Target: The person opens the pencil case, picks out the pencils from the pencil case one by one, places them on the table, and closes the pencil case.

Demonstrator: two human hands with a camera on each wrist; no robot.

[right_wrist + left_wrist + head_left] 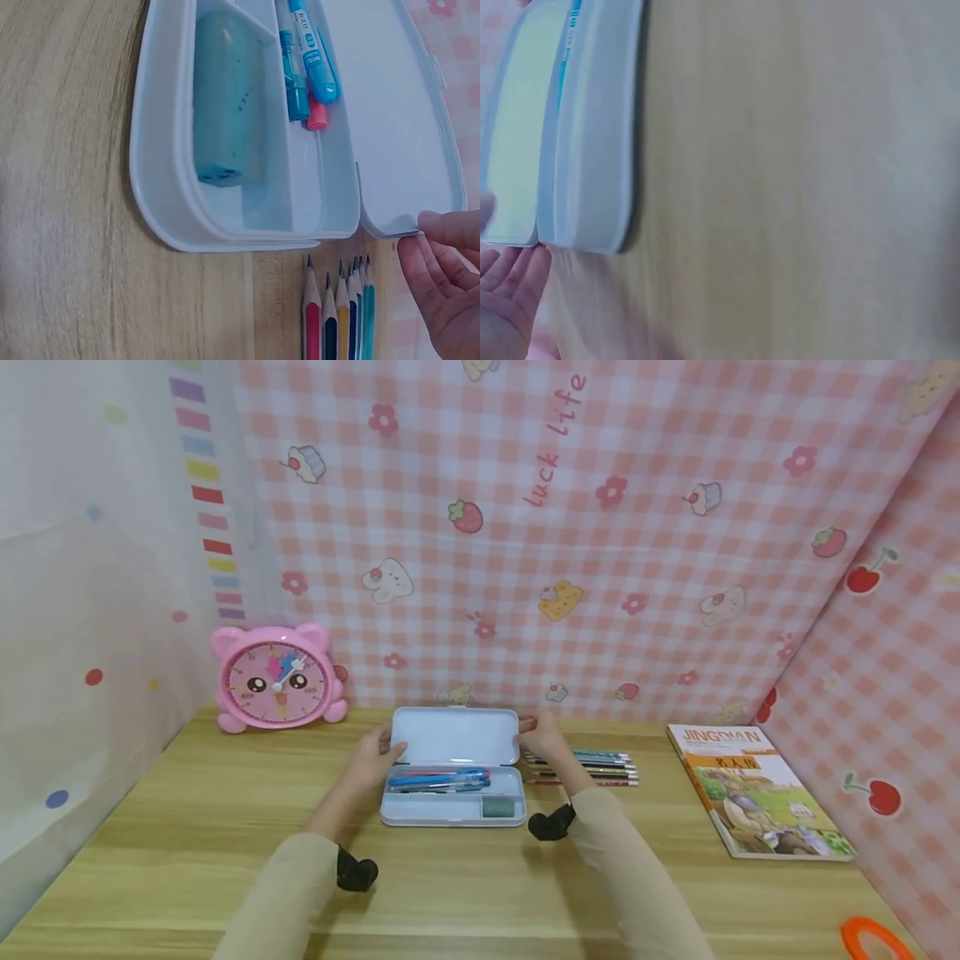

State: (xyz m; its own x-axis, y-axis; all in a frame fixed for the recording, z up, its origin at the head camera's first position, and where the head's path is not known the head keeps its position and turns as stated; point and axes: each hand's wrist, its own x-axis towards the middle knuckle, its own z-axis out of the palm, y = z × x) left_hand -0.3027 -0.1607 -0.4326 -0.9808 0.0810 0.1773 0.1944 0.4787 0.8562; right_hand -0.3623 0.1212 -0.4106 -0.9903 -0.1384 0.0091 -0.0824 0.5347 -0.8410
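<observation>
A white pencil case [438, 810] lies on the table with its lid [454, 735] raised at the back. Several pens [438, 781], mostly blue with a bit of red, fill its long rear compartment. A blue-green block, perhaps an eraser [229, 97], sits in the small front right compartment. My left hand [372, 758] holds the lid's left edge, thumb on the inner side and fingers outside. At the opposite edge my right hand [450, 277] pinches the lid's corner between thumb and fingers.
Several sharpened pencils [600, 768] lie in a row right of the case, beneath my right wrist. A pink clock [279, 681] stands at the back left. On the right are a book [757, 793] and part of an orange ring [873, 935]. Checked cloth hangs behind.
</observation>
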